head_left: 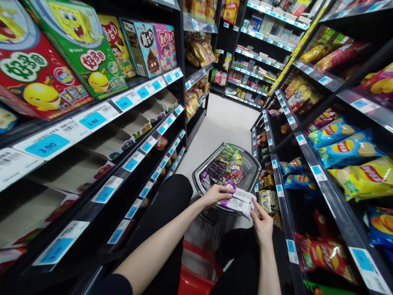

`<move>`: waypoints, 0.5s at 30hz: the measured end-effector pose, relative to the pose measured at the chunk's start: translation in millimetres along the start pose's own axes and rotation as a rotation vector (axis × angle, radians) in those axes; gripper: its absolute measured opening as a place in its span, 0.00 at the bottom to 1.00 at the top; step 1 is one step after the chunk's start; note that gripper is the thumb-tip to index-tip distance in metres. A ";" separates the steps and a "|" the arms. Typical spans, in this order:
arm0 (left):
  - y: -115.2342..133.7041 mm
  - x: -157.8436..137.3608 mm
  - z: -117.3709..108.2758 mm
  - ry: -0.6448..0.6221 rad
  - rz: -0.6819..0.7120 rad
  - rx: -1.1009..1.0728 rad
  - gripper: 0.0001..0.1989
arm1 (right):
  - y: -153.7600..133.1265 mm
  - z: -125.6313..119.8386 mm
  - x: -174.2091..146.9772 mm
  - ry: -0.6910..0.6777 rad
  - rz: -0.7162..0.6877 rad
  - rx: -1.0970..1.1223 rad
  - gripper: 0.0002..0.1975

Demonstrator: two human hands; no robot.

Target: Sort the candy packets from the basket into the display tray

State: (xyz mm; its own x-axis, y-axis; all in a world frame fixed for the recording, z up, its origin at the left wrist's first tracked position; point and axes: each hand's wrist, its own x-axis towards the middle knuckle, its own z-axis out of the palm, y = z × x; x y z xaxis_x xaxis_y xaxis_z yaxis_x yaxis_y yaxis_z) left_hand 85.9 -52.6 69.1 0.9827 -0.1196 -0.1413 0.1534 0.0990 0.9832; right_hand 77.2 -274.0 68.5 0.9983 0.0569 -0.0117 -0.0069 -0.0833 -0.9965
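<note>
My left hand [218, 196] and my right hand [261, 216] hold a white and purple snack packet [241, 200] between them, one at each end. The packet's back, with printed text, faces up. My left fingers press on its left end, and my right thumb and fingers pinch its right edge. Right below and beyond the packet stands a grey shopping basket [253, 164]. Inside it lie several small snack packets [225, 166] in green, dark and purple wrappers, partly covered by my left hand and the held packet.
Shelves of boxed snacks [95, 57] with price tags run along the left. Bagged chips [346, 143] fill the shelves on the right. A red stool-like object [195, 280] is below me between my legs. The pale floor [229, 116] leads to a shelf [258, 53] at the aisle's end.
</note>
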 end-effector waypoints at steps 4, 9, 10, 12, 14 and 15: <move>1.9 0.7 3.3 0.108 0.024 0.072 0.13 | -3.5 8.2 3.9 0.180 -0.092 -0.140 0.17; 6.3 -2.9 10.3 0.234 0.056 0.139 0.09 | 0.0 17.7 11.3 0.239 -0.029 -0.086 0.16; 6.4 -3.4 11.8 0.254 0.057 0.142 0.08 | 3.4 18.4 12.7 0.251 -0.002 -0.071 0.16; 4.8 -3.2 14.4 0.287 0.051 0.132 0.08 | 11.4 18.4 15.5 0.275 0.039 -0.046 0.15; 1.4 -1.0 15.4 0.300 0.029 0.102 0.07 | 18.3 16.6 18.0 0.267 0.074 -0.010 0.14; -0.8 0.5 15.4 0.297 0.013 0.081 0.07 | 20.5 15.1 19.1 0.250 0.092 0.018 0.14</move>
State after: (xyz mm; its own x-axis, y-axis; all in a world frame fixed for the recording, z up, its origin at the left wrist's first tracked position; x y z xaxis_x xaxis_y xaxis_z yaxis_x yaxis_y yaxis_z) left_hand 84.7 -67.9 70.0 0.9736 0.1763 -0.1447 0.1437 0.0184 0.9895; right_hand 95.2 -259.6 46.7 0.9766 -0.1978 -0.0841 -0.0975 -0.0589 -0.9935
